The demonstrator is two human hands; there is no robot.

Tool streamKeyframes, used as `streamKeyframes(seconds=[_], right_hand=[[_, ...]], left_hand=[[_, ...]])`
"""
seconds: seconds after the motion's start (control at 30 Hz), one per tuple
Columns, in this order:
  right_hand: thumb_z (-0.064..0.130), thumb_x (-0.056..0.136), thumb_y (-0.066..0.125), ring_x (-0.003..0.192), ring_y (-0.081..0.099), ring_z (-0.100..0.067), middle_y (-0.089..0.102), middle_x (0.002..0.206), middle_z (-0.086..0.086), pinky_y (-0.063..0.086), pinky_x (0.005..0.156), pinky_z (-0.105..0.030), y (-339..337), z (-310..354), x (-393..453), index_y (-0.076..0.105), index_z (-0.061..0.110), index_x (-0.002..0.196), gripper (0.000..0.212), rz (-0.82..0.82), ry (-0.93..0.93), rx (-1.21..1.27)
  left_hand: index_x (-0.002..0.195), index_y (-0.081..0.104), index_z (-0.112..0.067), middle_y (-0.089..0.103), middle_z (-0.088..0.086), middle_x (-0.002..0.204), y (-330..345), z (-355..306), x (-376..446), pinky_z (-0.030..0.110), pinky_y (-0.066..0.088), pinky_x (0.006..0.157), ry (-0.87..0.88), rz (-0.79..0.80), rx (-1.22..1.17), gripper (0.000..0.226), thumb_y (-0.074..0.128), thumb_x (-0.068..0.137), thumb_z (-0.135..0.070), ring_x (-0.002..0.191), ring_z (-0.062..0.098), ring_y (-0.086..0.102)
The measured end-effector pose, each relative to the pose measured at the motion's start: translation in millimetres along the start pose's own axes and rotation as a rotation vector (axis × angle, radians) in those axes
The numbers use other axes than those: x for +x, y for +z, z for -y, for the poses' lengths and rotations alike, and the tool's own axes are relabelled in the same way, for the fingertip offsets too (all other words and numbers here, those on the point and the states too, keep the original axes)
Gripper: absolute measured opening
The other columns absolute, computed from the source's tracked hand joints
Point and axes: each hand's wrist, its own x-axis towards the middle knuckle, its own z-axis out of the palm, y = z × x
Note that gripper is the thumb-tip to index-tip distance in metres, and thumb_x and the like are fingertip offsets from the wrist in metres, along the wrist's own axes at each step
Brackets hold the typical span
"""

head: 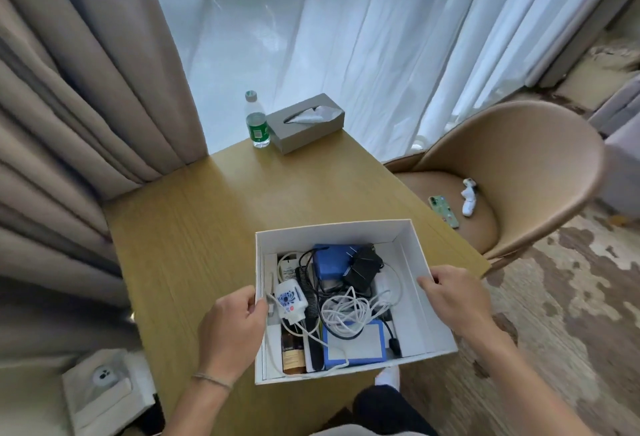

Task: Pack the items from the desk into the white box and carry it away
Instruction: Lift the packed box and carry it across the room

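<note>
- Left hand (235,326) grips the left wall of the white box (412,300), thumb hooked over the rim, fingers outside; right hand (453,300) pinches the right wall near its far corner, thumb on the rim
- Box sits lower centre of the frame, over the near end of the desk (194,235); whether it rests there or is already lifted, cannot tell
- Contents loose: white cable coil (349,311), black adapter (362,271), blue case (329,262), patterned white charger (289,302), comb (306,293), dark bottle (292,352)
- Judgement: packing looks done, the carry is the step in hand
- Do it well: keep the box level, pull both sides evenly, slide fingers under the base since thin card walls may bow
- Upper centre of the frame: water bottle (257,124) and tissue box (306,122) on the desk's far end, well apart from the box
- Right of frame: chair (519,165) just beside the desk; steer the right corner clear of it
</note>
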Motion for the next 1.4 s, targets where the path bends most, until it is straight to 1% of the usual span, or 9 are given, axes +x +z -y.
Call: streamKeyframes(seconds=[0.33, 0.5, 0.6, 0.8, 0.9, 1.13, 1.23, 1.3, 1.4], right_hand=[[0.028, 0.088, 0.06, 0.042, 0.029, -0.017, 0.034, 0.044, 0.003, 0.02, 0.047, -0.029, -16.6, -69.2, -95.9, 0.033, 0.018, 0.047, 0.05, -0.149, 0.28, 0.086], [0.03, 0.09, 0.06, 0.042, 0.028, -0.017, 0.031, 0.045, 0.004, 0.019, 0.048, -0.029, -25.4, -114.3, -154.9, 0.031, 0.019, 0.049, 0.051, -0.21, 0.416, 0.102], [0.029, 0.088, 0.061, 0.041, 0.026, -0.017, 0.03, 0.045, 0.004, 0.017, 0.048, -0.028, -31.2, -145.5, -198.5, 0.031, 0.019, 0.05, 0.05, -0.251, 0.497, 0.112], [0.025, 0.088, 0.063, 0.041, 0.019, -0.017, 0.02, 0.044, 0.005, 0.015, 0.049, -0.026, -46.6, -205.0, -302.7, 0.025, 0.02, 0.05, 0.054, -0.352, 0.636, 0.135], [0.026, 0.089, 0.063, 0.04, 0.021, -0.016, 0.022, 0.044, 0.006, 0.017, 0.048, -0.026, -51.8, -232.8, -359.8, 0.028, 0.02, 0.05, 0.054, -0.391, 0.71, 0.155], [0.028, 0.092, 0.062, 0.042, 0.026, -0.016, 0.03, 0.045, 0.004, 0.022, 0.049, -0.028, -51.4, -291.6, -488.5, 0.033, 0.018, 0.051, 0.052, -0.468, 0.91, 0.153], [0.028, 0.092, 0.062, 0.043, 0.028, -0.018, 0.03, 0.046, 0.003, 0.022, 0.051, -0.029, -43.2, -309.4, -544.1, 0.033, 0.017, 0.051, 0.052, -0.492, 1.027, 0.179], [0.028, 0.092, 0.063, 0.043, 0.026, -0.018, 0.029, 0.046, 0.003, 0.021, 0.051, -0.028, -37.3, -317.9, -577.9, 0.033, 0.018, 0.052, 0.051, -0.518, 1.099, 0.199], [0.028, 0.092, 0.063, 0.043, 0.025, -0.018, 0.028, 0.047, 0.003, 0.019, 0.051, -0.028, -25.7, -327.6, -624.0, 0.031, 0.018, 0.052, 0.052, -0.571, 1.211, 0.228]], left_hand=[[0.05, 0.037, -0.026, 0.031, -0.011, 0.039, 18.4, -59.7, -18.1, 0.016, 0.034, 0.039, 0.243, 0.135, 0.015, 0.051, 0.063, 0.091, -0.012, 0.034, 0.009, 0.032], [0.052, 0.044, -0.021, 0.038, -0.007, 0.042, 43.9, -92.9, -44.4, 0.016, 0.023, 0.038, 0.339, 0.201, 0.084, 0.045, 0.062, 0.093, -0.02, 0.038, 0.007, 0.029], [0.051, 0.045, -0.02, 0.038, -0.007, 0.041, 63.2, -114.3, -70.8, 0.018, 0.026, 0.037, 0.412, 0.241, 0.054, 0.045, 0.062, 0.093, -0.02, 0.037, 0.009, 0.031], [0.056, 0.051, -0.021, 0.042, -0.008, 0.043, 101.4, -161.2, -140.6, 0.026, 0.024, 0.043, 0.549, 0.326, 0.1, 0.039, 0.06, 0.094, -0.027, 0.041, 0.01, 0.034], [0.054, 0.048, -0.025, 0.044, -0.01, 0.043, 119.6, -178.3, -185.1, 0.017, 0.023, 0.041, 0.642, 0.359, 0.064, 0.042, 0.062, 0.093, -0.024, 0.04, 0.009, 0.039], [0.05, 0.045, -0.025, 0.05, -0.011, 0.043, 166.7, -219.2, -285.1, 0.02, 0.027, 0.039, 0.839, 0.449, 0.054, 0.045, 0.063, 0.091, -0.027, 0.04, 0.007, 0.044], [0.052, 0.043, -0.02, 0.045, -0.007, 0.043, 183.9, -238.0, -324.6, 0.029, 0.031, 0.042, 0.918, 0.509, 0.107, 0.044, 0.063, 0.09, -0.023, 0.04, 0.01, 0.041], [0.051, 0.039, -0.02, 0.042, -0.007, 0.042, 195.3, -252.1, -349.3, 0.027, 0.027, 0.042, 0.976, 0.546, 0.121, 0.045, 0.063, 0.089, -0.021, 0.039, 0.01, 0.037], [0.05, 0.04, -0.022, 0.046, -0.007, 0.042, 213.1, -272.9, -385.4, 0.02, 0.025, 0.039, 1.093, 0.588, 0.141, 0.044, 0.063, 0.087, -0.022, 0.042, 0.011, 0.046]])
